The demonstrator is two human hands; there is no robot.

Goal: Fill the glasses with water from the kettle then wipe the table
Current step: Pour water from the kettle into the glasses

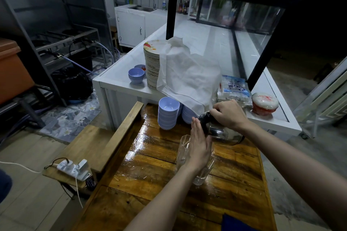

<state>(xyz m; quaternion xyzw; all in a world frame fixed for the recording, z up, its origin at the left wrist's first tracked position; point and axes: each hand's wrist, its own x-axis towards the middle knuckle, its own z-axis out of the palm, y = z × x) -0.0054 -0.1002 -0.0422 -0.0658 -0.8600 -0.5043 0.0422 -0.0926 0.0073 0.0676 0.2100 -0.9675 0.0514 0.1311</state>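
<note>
Our right hand (228,114) grips the tilted kettle (215,131) by its handle. Our left hand (200,145) lies flat, fingers straight, beside the kettle, over the glass (182,151) on the wet bench (155,167).

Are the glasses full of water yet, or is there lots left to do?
Nothing looks finished. The right hand grips the shiny metal kettle, tipped toward the clear glass, with the flat left hand beside it. Water in the glass is too hard to see. The wet-looking brown wooden table is not wiped yet.
</note>
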